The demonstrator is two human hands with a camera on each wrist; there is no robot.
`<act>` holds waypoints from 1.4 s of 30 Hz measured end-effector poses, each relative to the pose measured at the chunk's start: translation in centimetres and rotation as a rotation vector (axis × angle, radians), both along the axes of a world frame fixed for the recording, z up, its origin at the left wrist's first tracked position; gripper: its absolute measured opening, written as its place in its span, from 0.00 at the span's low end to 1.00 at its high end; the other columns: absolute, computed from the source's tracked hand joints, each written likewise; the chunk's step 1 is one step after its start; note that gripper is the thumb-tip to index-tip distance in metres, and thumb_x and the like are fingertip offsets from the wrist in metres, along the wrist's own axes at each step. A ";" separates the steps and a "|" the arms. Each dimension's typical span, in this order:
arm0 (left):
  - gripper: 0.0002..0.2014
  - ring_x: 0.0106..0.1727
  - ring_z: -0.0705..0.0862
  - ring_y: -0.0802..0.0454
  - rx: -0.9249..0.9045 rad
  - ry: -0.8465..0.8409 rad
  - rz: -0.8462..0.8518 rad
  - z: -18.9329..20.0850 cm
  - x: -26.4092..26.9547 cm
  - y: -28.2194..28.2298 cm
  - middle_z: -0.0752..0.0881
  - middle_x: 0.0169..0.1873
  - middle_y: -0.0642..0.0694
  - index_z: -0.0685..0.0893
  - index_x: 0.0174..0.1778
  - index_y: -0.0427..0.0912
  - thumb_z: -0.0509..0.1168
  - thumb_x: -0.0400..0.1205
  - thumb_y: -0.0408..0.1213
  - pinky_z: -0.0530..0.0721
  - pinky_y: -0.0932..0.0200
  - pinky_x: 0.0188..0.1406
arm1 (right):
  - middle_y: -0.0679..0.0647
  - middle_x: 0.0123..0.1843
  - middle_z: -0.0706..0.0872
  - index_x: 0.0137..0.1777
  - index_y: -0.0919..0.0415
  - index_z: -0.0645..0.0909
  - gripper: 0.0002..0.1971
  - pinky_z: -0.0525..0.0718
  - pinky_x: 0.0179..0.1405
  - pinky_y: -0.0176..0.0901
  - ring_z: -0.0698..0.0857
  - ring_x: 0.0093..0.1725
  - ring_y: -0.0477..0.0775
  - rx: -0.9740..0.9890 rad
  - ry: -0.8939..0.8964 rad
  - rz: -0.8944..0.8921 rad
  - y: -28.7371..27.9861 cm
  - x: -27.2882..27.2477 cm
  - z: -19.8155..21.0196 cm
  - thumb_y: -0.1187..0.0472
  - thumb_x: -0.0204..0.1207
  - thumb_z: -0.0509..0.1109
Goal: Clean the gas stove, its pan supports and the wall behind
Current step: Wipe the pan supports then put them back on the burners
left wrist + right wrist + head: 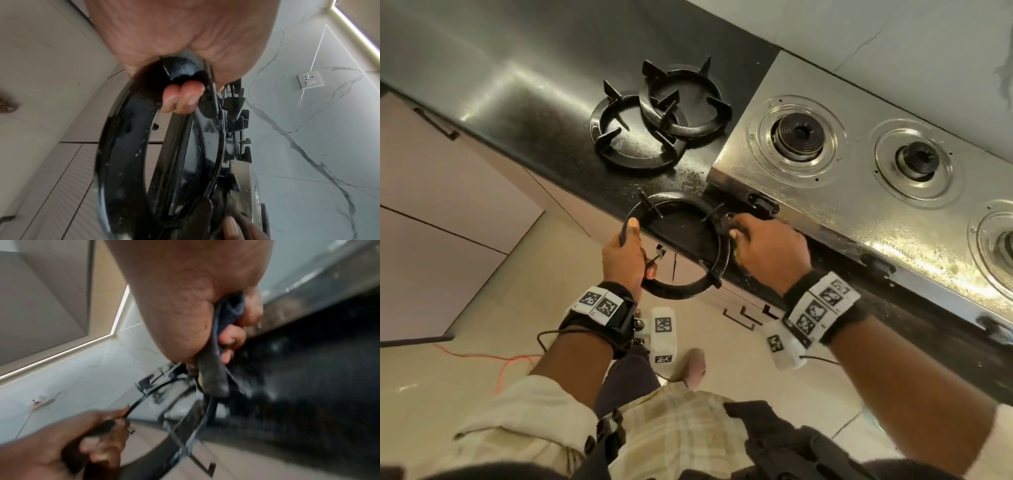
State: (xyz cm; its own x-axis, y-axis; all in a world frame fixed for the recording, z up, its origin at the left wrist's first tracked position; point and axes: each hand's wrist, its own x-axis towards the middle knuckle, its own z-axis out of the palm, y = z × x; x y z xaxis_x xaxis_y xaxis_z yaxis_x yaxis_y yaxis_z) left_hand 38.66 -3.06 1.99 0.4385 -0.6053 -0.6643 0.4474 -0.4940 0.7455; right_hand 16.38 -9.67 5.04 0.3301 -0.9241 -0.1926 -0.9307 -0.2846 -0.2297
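The stiff, wet, likely slippery pan support [681,246] is gripped at its rim by the left hand [624,258] and wiped with the cloth [216,369] clutched in the right hand [767,253].

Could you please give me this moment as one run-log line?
left hand: grips pan support | right hand: wipes its rim with dark cloth | two supports on counter | stove burners bare

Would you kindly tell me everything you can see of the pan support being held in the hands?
The pan support is a glossy black ring, metal by its look, with thin prongs pointing inward and wet specks on its surface. It is tilted over the counter's front edge, beside the stove. The left hand grips its left rim, fingers curled round it. The right hand presses a dark cloth against its right rim.
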 end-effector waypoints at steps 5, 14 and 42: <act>0.15 0.20 0.70 0.57 0.015 -0.024 -0.008 -0.3 -0.5 0.1 0.71 0.24 0.54 0.79 0.49 0.44 0.64 0.90 0.52 0.75 0.59 0.24 | 0.46 0.36 0.81 0.62 0.49 0.78 0.10 0.85 0.38 0.48 0.82 0.33 0.47 0.018 -0.092 -0.123 1.1 3.0 -1.8 0.49 0.93 0.57; 0.16 0.21 0.72 0.58 0.042 -0.046 -0.013 -0.5 0.0 -0.4 0.72 0.25 0.54 0.78 0.45 0.46 0.64 0.89 0.54 0.78 0.60 0.27 | 0.43 0.36 0.80 0.67 0.45 0.78 0.12 0.82 0.33 0.40 0.80 0.33 0.41 -0.020 -0.211 -0.063 2.5 3.1 -1.2 0.45 0.93 0.57; 0.16 0.22 0.72 0.56 0.046 0.047 -0.018 -0.6 -0.1 -0.3 0.73 0.27 0.51 0.80 0.49 0.44 0.63 0.90 0.54 0.75 0.61 0.21 | 0.46 0.56 0.87 0.66 0.44 0.87 0.11 0.88 0.57 0.49 0.84 0.54 0.49 -0.009 0.033 0.265 -6.4 9.9 0.9 0.51 0.88 0.67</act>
State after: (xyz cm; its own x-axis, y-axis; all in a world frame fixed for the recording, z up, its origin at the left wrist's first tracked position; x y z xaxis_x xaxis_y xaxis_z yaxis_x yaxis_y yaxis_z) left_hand 38.55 -3.33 1.37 0.3952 -0.5813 -0.7113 0.4720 -0.5358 0.7001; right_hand 26.31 -16.07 5.89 0.5546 -0.8079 -0.1992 -0.8303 -0.5213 -0.1972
